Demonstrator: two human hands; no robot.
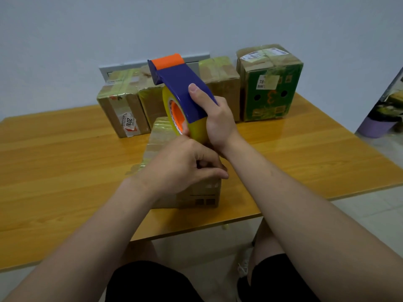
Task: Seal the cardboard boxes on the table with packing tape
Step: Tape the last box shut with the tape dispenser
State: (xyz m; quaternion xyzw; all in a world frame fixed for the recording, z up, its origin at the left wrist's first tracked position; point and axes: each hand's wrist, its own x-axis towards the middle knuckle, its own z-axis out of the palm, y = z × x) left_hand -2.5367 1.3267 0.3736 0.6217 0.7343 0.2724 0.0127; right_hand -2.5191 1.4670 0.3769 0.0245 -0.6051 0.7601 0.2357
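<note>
A blue tape dispenser (181, 83) with an orange tip and a yellowish tape roll (196, 130) is held up over the table's middle. My right hand (214, 119) grips it from the right, thumb on the blue cover. My left hand (185, 168) is below the roll with fingers curled, pinching at the roll's lower edge; the tape end itself is hard to make out. Under both hands lies a small cardboard box (196, 198) with tape across its top.
Several taped cardboard boxes stand in a row at the wooden table's (65, 171) far edge: a brown one (122, 107) at left, a green printed one (270, 83) at right. A purple pot (375, 127) sits on the floor at right. My knees are under the near edge.
</note>
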